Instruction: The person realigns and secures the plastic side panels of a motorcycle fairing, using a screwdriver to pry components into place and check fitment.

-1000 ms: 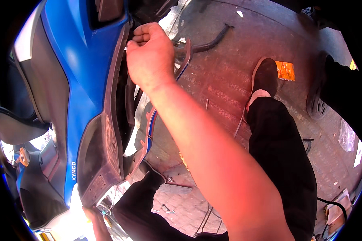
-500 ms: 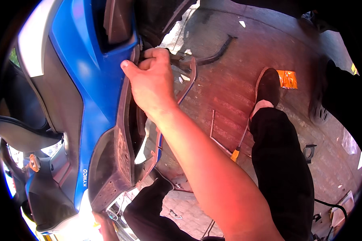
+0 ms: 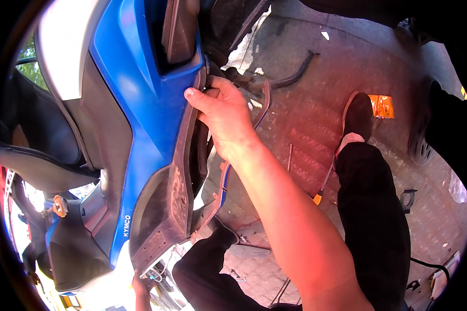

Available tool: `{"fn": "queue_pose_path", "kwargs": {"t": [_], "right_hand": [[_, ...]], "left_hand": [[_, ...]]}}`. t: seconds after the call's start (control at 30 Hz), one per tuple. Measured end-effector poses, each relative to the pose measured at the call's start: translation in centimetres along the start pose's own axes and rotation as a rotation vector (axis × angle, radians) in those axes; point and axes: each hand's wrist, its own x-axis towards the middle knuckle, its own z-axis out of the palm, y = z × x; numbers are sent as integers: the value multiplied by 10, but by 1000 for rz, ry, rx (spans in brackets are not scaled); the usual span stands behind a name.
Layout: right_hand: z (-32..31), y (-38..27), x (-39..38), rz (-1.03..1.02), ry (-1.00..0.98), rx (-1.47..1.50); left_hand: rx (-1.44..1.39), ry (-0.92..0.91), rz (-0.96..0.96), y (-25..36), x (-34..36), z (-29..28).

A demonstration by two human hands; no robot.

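Observation:
A large blue, grey and white scooter body panel stands upright along my left side. My right hand grips its right-hand edge near the top. The thumb lies on the outer face, and the other fingers curl behind the edge, partly hidden. Below that hand, the panel continues into a dark, dusty footboard part. My left hand shows only in part at the lower left, beside the bottom end of the footboard part. Glare and the panel's edge hide its fingers.
A screwdriver with a yellow handle lies on the floor by my shoe. A thin blue-edged trim strip stands behind the panel. Also on the floor are an orange packet, a curved black strip and a dark bracket.
The whole view has shifted, so the panel, hands and floor things appear farther right and slightly lower. My right hand keeps its hold on the panel's edge.

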Motion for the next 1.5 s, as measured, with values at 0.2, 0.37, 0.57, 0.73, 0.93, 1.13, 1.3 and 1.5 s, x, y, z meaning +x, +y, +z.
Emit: {"fn": "queue_pose_path", "kwargs": {"t": [0.2, 0.37, 0.57, 0.73, 0.93, 1.13, 1.3, 1.5], "right_hand": [[-4, -19, -5, 61, -31, 63], [-6, -4, -10, 125, -80, 195], [-27, -22, -4, 190, -212, 279], [-25, -24, -5, 195, -169, 147], [-30, -18, -4, 174, -164, 42], [-47, -4, 2, 189, -177, 79], [-49, 19, -9, 170, -167, -73], [-72, 48, -3, 59, -93, -469]], "left_hand": [[193, 84, 526, 94, -100, 140], [631, -161, 1817, 304, -280, 292], [534, -362, 1665, 411, -333, 394], [1044, 95, 1716, 345, -289, 426], [778, 306, 1663, 276, -237, 445], [584, 117, 1570, 253, -209, 439], [494, -20, 1419, 250, -207, 440], [488, -174, 1426, 256, -188, 448]]}}
